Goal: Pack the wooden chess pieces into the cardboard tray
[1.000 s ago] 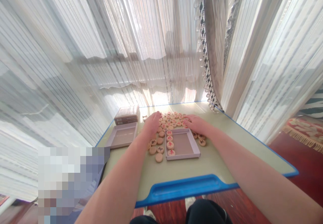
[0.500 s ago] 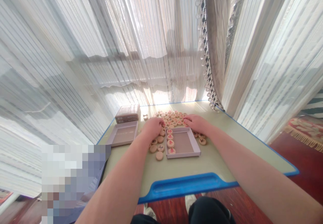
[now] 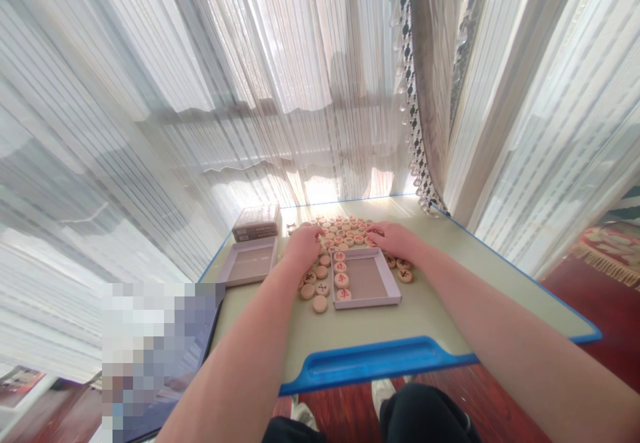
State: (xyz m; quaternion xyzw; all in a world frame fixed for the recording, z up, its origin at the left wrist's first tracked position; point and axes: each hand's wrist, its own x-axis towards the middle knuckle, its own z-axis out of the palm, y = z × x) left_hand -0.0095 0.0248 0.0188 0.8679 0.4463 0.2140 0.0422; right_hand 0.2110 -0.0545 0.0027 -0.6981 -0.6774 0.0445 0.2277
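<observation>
Left hand (image 3: 303,248) and right hand (image 3: 395,238) on discs (image 3: 345,236) behind box (image 3: 369,302), table (image 3: 360,330); grips of both indiscernible.

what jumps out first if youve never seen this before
A heap of round wooden game pieces marked in red and black lies at the far middle of the pale green table, with the left hand and the right hand both resting on it. Just nearer sits a shallow grey tray with a column of pieces along its left side. Sheer white curtains fill the view behind.
</observation>
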